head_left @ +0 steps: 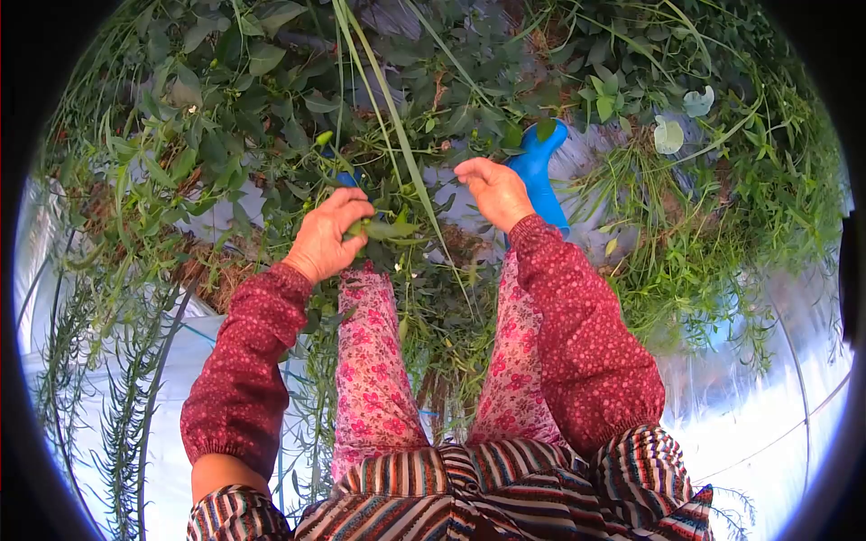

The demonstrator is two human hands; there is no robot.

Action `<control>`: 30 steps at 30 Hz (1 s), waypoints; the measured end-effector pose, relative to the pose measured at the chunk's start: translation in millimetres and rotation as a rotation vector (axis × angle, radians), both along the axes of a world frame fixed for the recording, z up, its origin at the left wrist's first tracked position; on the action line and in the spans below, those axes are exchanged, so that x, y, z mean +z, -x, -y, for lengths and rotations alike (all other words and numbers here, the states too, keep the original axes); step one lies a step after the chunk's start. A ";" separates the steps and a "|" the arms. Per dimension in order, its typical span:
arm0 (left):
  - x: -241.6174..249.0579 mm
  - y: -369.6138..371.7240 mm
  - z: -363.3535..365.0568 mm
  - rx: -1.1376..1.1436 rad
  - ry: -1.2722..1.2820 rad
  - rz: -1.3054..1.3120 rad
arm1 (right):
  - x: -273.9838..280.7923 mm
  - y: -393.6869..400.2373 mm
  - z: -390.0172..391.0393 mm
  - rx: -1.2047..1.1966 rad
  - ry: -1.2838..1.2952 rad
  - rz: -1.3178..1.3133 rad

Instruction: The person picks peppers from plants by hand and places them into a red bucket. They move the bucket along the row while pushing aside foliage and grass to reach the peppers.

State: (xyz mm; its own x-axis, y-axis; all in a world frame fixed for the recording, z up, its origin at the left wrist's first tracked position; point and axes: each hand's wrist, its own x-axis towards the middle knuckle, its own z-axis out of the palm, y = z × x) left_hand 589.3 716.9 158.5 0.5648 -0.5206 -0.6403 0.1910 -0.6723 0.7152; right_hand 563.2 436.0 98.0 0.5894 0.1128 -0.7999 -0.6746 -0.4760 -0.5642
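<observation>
My left hand (332, 233) is among the leafy green plants (257, 99), its fingers curled in. Light green leaves (390, 229) are right beside its thumb and fingertips; what lies between the fingers is hidden. A small pale green pod or fruit (324, 138) shows above this hand. My right hand (496, 192) is over the foliage, just left of a blue boot (539, 171), with its fingers bent and close together. Nothing I can name shows in it. Long grass blades (397, 126) hang between the two hands.
Plastic sheeting (591, 149) shows through the plants, with dry brown stalks (212, 284) on it. The other boot (350, 177) is mostly covered by leaves. Thick grass and weeds (713, 261) grow at the right. Bright film (740, 397) lies behind my legs.
</observation>
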 end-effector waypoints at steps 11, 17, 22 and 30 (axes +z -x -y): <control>-4.1 -24.2 -8.7 -0.159 0.014 -0.063 | 15.7 19.1 -54.0 0.343 -0.073 -0.089; 11.5 -51.3 7.3 -0.711 -0.092 -0.239 | 16.6 45.1 -37.1 0.133 -0.099 -0.146; -1.9 -44.5 1.9 -0.858 -0.243 0.033 | 5.5 45.1 -20.8 -0.228 -0.192 -0.175; -28.2 -90.7 -45.5 0.259 0.348 -0.701 | 53.3 -23.7 -16.5 -0.524 -0.199 -0.276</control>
State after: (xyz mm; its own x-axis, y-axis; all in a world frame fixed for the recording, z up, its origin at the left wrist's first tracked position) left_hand 680.0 762.4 130.3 0.2232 -0.6624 -0.7151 0.7890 -0.3080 0.5316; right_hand 586.9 452.5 151.3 0.3817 0.0273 -0.9239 -0.9235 0.0536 -0.3799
